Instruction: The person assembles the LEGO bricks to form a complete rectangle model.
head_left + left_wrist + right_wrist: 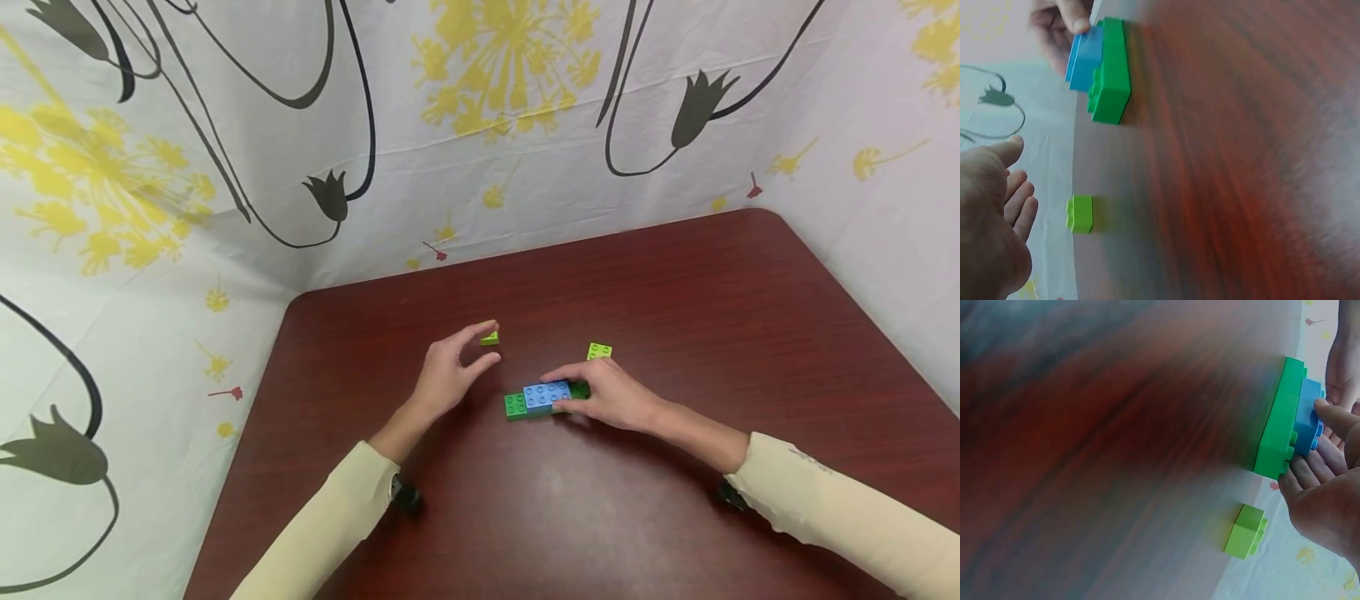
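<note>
A blue brick [546, 395] sits on top of green bricks [515, 406] lying in a row on the table; studs of the green row show at both ends. My right hand [611, 394] pinches the blue brick between thumb and fingers, as the right wrist view also shows at the blue brick [1307, 419]. My left hand [446, 371] hovers left of the row, thumb and fingers apart, holding nothing. Just beyond its fingertips stands a lime brick [491, 338], also in the left wrist view as a small lime brick [1082, 214].
Another lime brick [599, 350] lies behind my right hand, partly covered by it in the head view. The dark red table [555, 517] has patterned cloth [525, 183] hanging behind it and at both sides.
</note>
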A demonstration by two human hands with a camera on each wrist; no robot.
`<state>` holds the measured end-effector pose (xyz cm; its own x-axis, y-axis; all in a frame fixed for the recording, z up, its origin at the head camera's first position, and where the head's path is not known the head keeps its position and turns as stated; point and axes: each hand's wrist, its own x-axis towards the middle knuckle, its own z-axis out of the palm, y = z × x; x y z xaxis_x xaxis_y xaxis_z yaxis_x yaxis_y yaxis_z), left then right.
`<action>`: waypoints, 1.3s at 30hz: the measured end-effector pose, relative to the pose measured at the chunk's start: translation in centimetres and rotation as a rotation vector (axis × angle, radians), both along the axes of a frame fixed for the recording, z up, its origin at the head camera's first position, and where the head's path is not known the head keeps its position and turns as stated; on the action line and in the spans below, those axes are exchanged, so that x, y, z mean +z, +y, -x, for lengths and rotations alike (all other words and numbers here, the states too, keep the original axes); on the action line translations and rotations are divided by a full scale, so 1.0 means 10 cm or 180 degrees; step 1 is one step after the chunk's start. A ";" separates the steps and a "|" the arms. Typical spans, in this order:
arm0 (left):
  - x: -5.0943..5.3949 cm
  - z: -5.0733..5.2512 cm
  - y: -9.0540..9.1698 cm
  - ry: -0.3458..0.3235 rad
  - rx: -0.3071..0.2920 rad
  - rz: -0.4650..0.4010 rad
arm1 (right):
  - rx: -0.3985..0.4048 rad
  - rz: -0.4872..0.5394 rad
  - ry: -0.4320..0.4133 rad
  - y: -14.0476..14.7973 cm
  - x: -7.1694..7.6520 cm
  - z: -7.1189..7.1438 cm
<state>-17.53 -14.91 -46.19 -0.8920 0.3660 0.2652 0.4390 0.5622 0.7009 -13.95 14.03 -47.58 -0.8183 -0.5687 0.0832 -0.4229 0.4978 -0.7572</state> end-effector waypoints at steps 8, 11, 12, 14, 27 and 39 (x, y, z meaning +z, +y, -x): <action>-0.10 0.17 -0.07 -0.0277 0.0261 -0.0076 | -0.0048 -0.0025 -0.0049 -0.02 0.01 0.00; -0.16 0.23 -0.07 -0.0378 0.0344 -0.0073 | -0.0066 -0.0034 -0.0042 -0.02 0.00 -0.01; -0.18 0.25 -0.07 -0.0413 0.0368 -0.0070 | -0.0078 -0.0040 -0.0040 -0.02 0.00 -0.01; -0.21 0.29 -0.07 -0.0484 0.0393 -0.0068 | -0.0089 -0.0043 -0.0033 -0.02 0.00 -0.01; -0.35 0.40 -0.06 -0.0636 0.0461 -0.0055 | -0.0070 -0.0032 -0.0038 -0.03 0.01 -0.01; -0.39 0.42 -0.05 -0.0523 0.0534 0.0023 | -0.0099 -0.0061 -0.0109 -0.04 0.04 -0.01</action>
